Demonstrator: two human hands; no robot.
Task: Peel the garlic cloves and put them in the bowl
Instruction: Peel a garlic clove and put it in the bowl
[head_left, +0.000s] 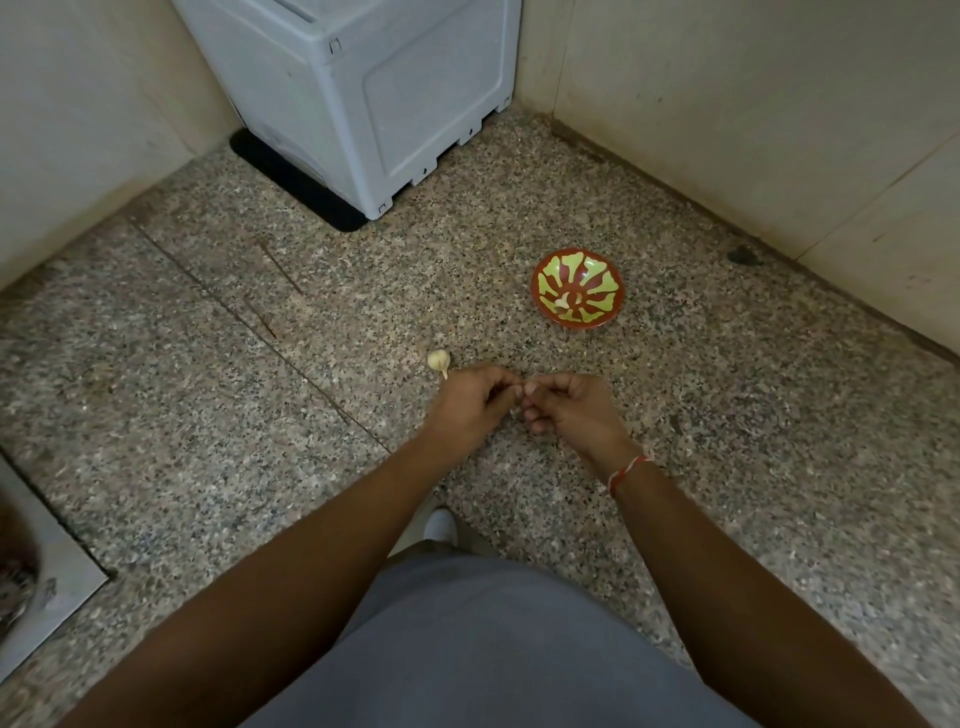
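My left hand (470, 402) and my right hand (569, 408) meet fingertip to fingertip over the speckled stone floor, pinching a small garlic clove (521, 391) that is mostly hidden between the fingers. A pale garlic bulb (439, 361) with a short stalk lies on the floor just left of my left hand. A red bowl (577, 288) with a yellow-green pattern stands further away to the right, and a peeled clove (562, 303) lies inside it.
A grey plastic appliance (363, 98) on a black mat stands in the far corner. Beige tiled walls (753, 130) close the space at the back and right. A metal-framed floor fitting (36, 566) is at the left edge. My shoe (440, 525) is below the hands.
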